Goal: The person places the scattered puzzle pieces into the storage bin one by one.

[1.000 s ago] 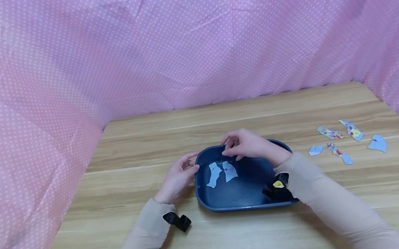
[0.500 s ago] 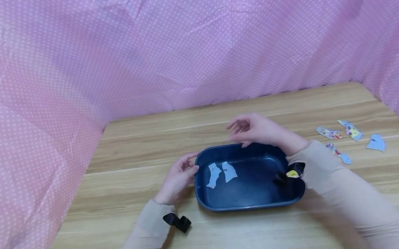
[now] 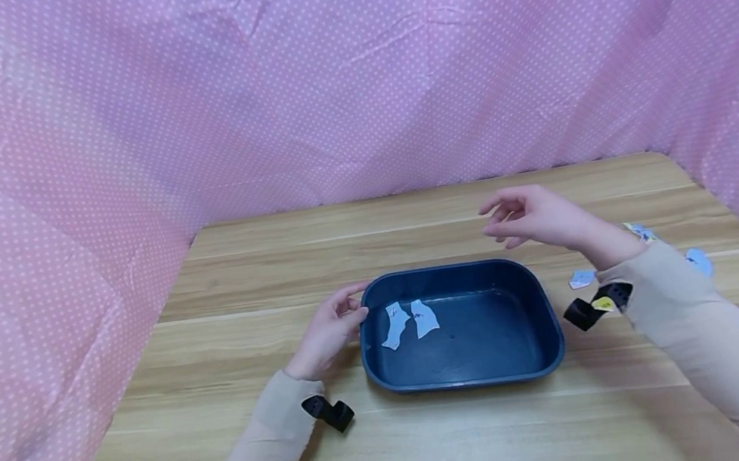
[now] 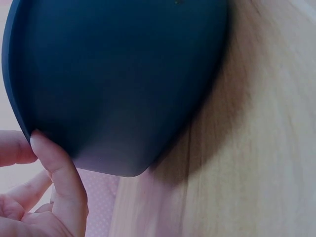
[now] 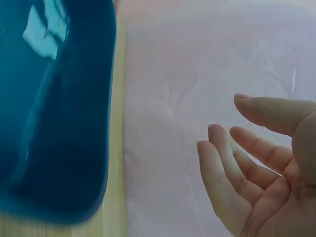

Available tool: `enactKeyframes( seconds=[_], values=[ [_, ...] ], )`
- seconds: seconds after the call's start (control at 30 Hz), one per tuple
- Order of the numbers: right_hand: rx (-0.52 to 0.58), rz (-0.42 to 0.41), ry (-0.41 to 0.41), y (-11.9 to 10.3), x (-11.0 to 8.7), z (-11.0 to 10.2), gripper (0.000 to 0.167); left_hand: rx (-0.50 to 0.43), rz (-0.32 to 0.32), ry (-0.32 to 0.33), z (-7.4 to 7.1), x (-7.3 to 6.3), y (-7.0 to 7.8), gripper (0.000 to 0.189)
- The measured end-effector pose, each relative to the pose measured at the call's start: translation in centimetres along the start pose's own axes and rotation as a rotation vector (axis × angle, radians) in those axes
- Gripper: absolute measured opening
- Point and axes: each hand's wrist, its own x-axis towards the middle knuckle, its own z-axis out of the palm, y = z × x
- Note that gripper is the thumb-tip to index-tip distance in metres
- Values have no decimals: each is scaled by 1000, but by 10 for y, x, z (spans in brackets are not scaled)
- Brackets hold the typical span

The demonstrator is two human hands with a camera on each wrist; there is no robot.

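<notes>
A dark blue rectangular tray (image 3: 491, 338) stands on the table, with two light blue puzzle-like pieces lying flat at its left end: a wavy one (image 3: 396, 326) and a fan-shaped one (image 3: 425, 318). My left hand (image 3: 329, 330) holds the tray's left rim; in the left wrist view, the thumb (image 4: 61, 170) and a finger pinch the wall. Beyond the tray's far right corner, my right hand (image 3: 539, 219) hovers over the table. Its fingers are loosely bent and hold nothing, as the right wrist view also shows.
To the right lie a small pale blue piece (image 3: 582, 278), a rounded blue piece (image 3: 698, 261) and a patterned piece (image 3: 642, 231), partly covered by the right forearm. A pink dotted cloth (image 3: 356, 110) hangs behind the wooden table (image 3: 263, 258).
My right hand has left the tray, moving up and to the right toward the loose pieces, which its forearm now partly hides. The left hand, tray and two pieces inside stay put.
</notes>
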Motion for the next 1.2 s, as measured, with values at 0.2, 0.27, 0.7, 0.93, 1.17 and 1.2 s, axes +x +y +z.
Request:
enactKeyframes(
  seconds=[0.2, 0.27, 0.7, 0.93, 1.17, 1.2],
  values=[
    [-33, 23, 36, 20, -14, -17, 39, 12, 1, 14, 0, -1, -2, 40],
    [-46, 33, 44, 27, -18, -21, 39, 12, -1, 17, 0, -2, -3, 40],
    [-97, 132, 48, 78, -44, -43, 44, -20, 3, 4, 1, -2, -3, 39],
    [-86, 134, 67, 101, -57, -49, 41, -22, -3, 10, 1, -1, -1, 39],
    [-140, 169, 68, 118, -70, -54, 45, -17, 3, 15, 1, 0, -2, 39],
    [-150, 178, 68, 120, -72, -54, 45, -19, 3, 15, 1, 0, -2, 39]
  ],
)
